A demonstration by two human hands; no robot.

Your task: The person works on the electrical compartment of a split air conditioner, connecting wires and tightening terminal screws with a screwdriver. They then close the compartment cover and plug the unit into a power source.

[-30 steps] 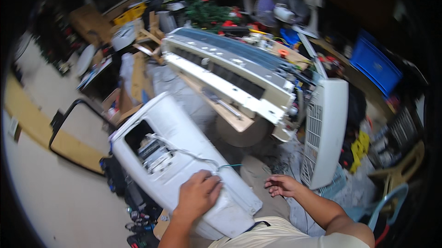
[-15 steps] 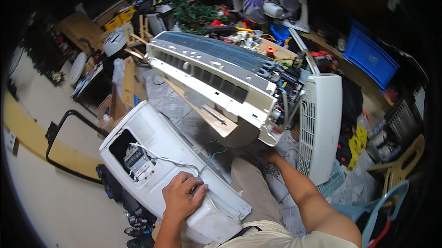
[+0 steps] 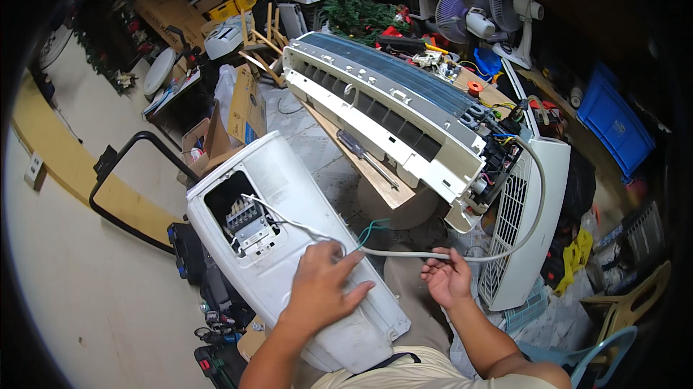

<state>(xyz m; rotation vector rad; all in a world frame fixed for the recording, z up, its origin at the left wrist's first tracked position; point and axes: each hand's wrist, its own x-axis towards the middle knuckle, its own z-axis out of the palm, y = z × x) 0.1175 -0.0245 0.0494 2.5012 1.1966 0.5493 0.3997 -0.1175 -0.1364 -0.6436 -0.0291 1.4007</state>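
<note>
A white air-conditioner casing [image 3: 285,165] lies tilted before me, with a terminal block [image 3: 245,219] showing in its square opening. White wires [image 3: 292,223] run from the block to a grey cable [image 3: 408,252], where green wire ends [image 3: 373,229] stick up loose. My left hand [image 3: 321,288] rests over the casing, thumb and index finger spread, its other fingertips bent beside the wires. Between thumb and fingers, my right hand [image 3: 449,281] pinches the grey cable, which loops up on the right to an indoor air-conditioner unit [image 3: 390,125].
Under the indoor unit is a wooden board [image 3: 375,183] bearing a screwdriver [image 3: 364,158]. A white front cover [image 3: 530,223] leans at the right, near a light-blue chair [image 3: 606,353]. Boxes [image 3: 245,104], fans [image 3: 465,14] and a blue crate [image 3: 613,118] stand farther back.
My right hand has come up from beside my leg and now grips the grey cable. My left hand's thumb and index finger have spread from a closed hold. The view has shifted.
</note>
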